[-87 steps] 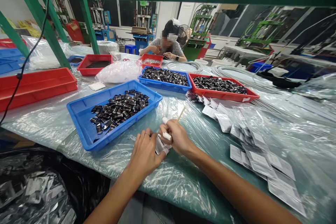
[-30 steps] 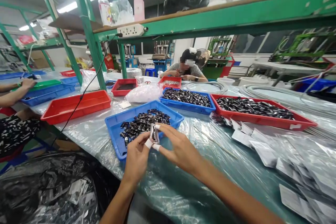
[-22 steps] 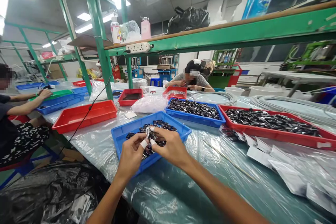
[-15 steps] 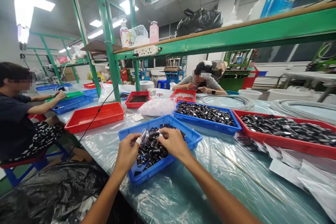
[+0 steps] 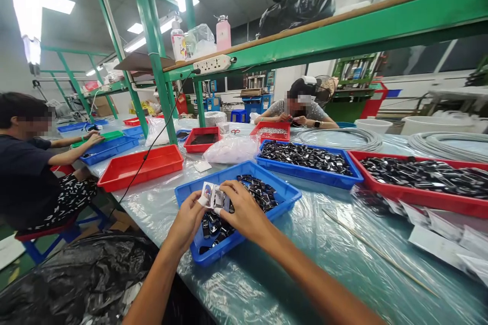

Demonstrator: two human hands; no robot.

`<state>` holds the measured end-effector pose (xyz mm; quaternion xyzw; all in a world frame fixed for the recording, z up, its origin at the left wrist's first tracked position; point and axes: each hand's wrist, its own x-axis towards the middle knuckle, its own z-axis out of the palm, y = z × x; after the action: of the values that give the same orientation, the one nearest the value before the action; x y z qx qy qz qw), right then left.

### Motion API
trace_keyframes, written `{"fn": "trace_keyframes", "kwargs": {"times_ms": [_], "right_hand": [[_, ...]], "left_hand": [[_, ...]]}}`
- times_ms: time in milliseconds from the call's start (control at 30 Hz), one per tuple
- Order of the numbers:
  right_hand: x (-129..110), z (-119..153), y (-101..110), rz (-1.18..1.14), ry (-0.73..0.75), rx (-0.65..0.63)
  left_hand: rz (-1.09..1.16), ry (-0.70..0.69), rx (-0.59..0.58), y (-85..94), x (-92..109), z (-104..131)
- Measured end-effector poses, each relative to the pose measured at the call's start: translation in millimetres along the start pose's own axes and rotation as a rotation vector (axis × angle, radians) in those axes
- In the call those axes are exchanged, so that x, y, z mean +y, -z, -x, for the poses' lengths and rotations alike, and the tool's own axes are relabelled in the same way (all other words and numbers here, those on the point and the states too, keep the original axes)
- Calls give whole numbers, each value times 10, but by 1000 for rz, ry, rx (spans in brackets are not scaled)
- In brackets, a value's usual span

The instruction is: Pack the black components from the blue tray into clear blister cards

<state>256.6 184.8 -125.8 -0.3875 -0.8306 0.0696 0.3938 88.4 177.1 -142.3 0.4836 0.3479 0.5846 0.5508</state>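
Note:
My left hand [image 5: 186, 221] pinches the left edge of a small white-and-clear packet [image 5: 209, 194], its thumb and fingertips closed on it. My right hand [image 5: 244, 210] has its fingers closed round the packet's right side, where dark parts show; whether they are inside it I cannot tell. White covers sit on some fingertips. Both hands are above a blue tray [image 5: 238, 251] that contains many small glossy black parts [image 5: 259, 190]. The parts lie in a loose heap, partly hidden by my right hand.
Behind stand a blue tray [image 5: 310, 179] and a red tray [image 5: 419, 198], both full of black parts. A red tray [image 5: 141, 177] sits left. White packets [image 5: 438, 244] and a thin stick [image 5: 381, 251] lie right. Two people work nearby; a green shelf [image 5: 324, 38] spans overhead.
The packet has turned, so its white printed face and dark parts now show. My right hand has moved slightly left, closer to my left hand. The view has shifted slightly.

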Motion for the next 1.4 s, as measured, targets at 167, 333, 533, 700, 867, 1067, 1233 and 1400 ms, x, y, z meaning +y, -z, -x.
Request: {"fn": "trace_keyframes", "kwargs": {"times_ms": [167,333,533,700,867,1067,1233,1400], "right_hand": [[8,15,-77,22,53,-13],[-30,20,-134,-94,36,4],[0,13,-65,-379,-48,-53],[167,60,-120,-138,120,-7],[376,48,-87,-35,111,83],[213,35,-122,-82,58,-28],[67,58,-241,-254,-106,-145],[106,36,-146,-240,-111,-170]], "left_hand": [[-182,-10,-43,28,-31,-23],[-95,-96,-2,13,-19,-25],[-48,-123,-48,-44,-22,-17],[-286,-205,22,-55,-51,-27],[-655,-285,321,96,-26,-73],[-654,-227,280,190,-21,-110],[-529,-125,53,105,-67,-108],[-449,-77,0,132,-95,-143]]}}
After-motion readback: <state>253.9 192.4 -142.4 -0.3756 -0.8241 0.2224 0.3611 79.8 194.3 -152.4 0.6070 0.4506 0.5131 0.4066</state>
